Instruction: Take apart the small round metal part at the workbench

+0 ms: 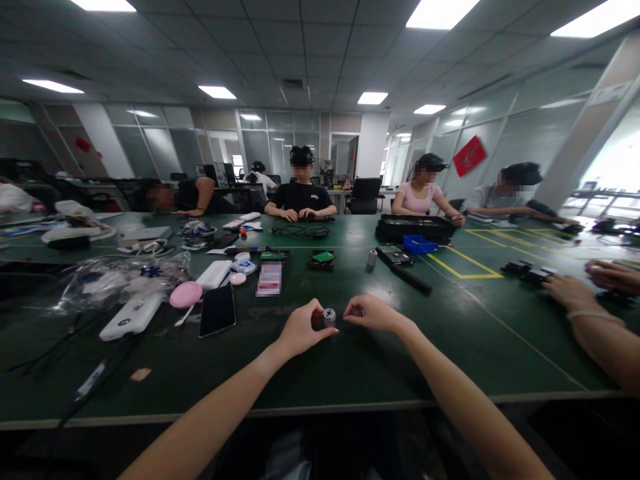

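My left hand (303, 328) is closed around a small silver metal cylinder (329, 318), which looks like a small motor standing upright at the green table. Thumb and fingers grip it from the left, and its top face shows. Just to the right of it, my right hand (373, 313) has its thumb and fingertips pinched together, a short gap from the cylinder. Whatever those fingertips hold, if anything, is too small to tell. Farther back on the table are a similar metal cylinder (372, 258) and a hard drive with a green circuit board (321, 259).
To the left lie a dark tablet (217, 311), a pink round lid (186, 294), a white power bank (133, 317) and clear plastic bags. Back right are another drive (395, 255), a black bar (413, 279) and a blue tray (419, 245). A co-worker's hands (570, 293) are at the right.
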Available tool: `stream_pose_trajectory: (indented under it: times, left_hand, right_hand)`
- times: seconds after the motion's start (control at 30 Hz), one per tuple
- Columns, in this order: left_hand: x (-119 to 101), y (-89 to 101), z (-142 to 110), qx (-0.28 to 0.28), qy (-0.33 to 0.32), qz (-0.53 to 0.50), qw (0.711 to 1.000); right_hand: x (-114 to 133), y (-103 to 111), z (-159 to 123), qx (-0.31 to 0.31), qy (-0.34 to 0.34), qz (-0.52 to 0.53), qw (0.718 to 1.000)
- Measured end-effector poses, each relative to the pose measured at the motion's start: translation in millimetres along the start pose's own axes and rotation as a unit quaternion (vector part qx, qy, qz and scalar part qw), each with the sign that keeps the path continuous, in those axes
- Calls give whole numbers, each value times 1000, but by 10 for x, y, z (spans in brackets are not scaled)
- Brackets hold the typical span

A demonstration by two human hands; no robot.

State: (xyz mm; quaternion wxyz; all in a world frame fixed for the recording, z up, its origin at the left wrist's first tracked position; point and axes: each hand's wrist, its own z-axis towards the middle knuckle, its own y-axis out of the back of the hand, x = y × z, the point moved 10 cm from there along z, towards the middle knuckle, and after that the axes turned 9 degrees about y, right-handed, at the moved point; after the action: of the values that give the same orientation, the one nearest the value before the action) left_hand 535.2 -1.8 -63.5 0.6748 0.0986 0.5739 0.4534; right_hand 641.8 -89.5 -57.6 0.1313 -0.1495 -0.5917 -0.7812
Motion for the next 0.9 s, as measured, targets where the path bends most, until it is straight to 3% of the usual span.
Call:
stream_pose_trajectory:
  times: [0.13,0.53,0.6,0.77,0.9]
  left_hand:
    - [5,4,0,0,8,6,1000]
    - [-6,-1,-1,6,3,8,1000]
    - [-8,-1,-2,8,2,7,1000]
    - [-10,10,-8,2,0,4,1000]
    - [6,3,-6,3,2,4,1000]
  right_hand:
    - [-73,-147,-31,52,-22,33,998]
    - [-176,-195,3,52,-11,72,996]
    - [-185,-157,24,23,-15,80,996]
    - [30,146,41,-139,15,94,986]
    - [297,160,50,-168,54,105,979]
